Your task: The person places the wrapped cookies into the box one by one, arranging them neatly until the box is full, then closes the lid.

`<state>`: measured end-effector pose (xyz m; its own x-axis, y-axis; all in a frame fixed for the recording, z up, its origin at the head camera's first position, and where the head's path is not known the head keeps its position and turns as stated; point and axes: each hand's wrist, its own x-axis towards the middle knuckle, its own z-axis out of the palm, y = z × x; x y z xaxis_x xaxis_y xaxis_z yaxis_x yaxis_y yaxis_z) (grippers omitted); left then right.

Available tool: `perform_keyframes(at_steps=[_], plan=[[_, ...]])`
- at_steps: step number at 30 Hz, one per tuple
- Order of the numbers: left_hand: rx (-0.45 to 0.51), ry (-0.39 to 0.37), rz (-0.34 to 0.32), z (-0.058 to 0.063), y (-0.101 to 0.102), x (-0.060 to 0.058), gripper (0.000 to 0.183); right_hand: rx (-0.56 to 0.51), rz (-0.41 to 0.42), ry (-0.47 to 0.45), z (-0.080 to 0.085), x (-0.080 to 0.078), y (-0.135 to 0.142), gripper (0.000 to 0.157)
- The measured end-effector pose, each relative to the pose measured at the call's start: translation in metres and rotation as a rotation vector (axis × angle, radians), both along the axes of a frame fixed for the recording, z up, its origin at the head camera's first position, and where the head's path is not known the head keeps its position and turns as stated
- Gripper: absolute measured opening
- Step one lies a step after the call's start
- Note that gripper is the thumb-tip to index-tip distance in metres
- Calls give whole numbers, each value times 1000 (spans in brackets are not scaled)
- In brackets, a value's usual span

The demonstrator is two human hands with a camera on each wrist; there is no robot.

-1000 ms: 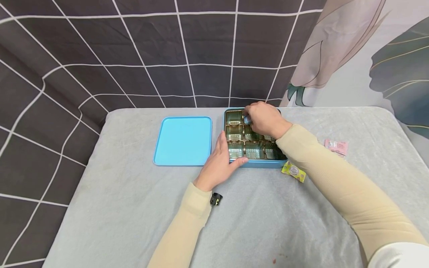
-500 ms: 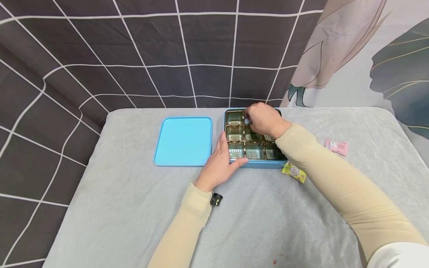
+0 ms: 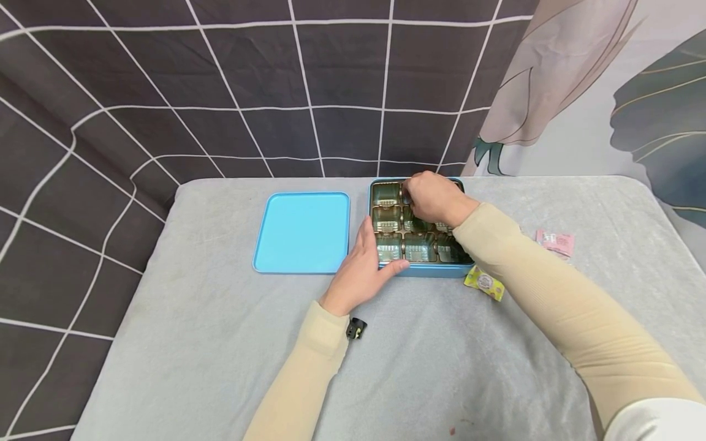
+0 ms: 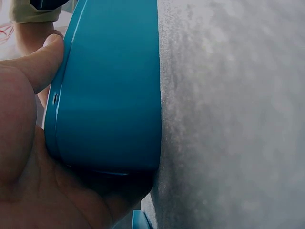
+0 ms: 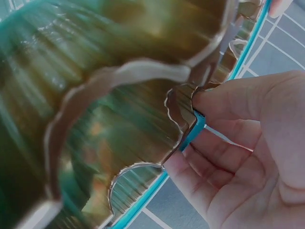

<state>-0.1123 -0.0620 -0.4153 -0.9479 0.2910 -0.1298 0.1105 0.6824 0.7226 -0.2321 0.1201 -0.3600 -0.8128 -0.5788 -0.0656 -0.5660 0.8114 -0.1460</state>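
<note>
1. Bracing the blue tin (image 3: 436, 271) at its near-left corner: left hand (image 3: 360, 271), thumb and fingers apart.
2. Right hand (image 3: 439, 197), curled at the plastic tray (image 3: 420, 247)'s far side; its grip cannot be told.
3. Tin at the table (image 3: 215, 349)'s far edge; blue lid (image 3: 301, 233) left, yellow packet (image 3: 485, 283) near right.

The right sleeve (image 3: 551, 300) hides part of the box (image 3: 432, 271), and the pink packet (image 3: 557, 242) is too small to read.
</note>
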Motion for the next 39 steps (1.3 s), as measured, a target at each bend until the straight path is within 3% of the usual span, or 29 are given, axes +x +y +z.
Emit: perform_keyframes(at_steps=[7,18,39], plan=[[-4,6,1,1,0,0,108,26,-9,-19,-1,-1,0,9],[11,11,0,-1,0,-1,108,36,-45,1,0,0,2,20],[6,12,5,-2,0,-1,109,-89,-71,19,-2,-2,2,14]])
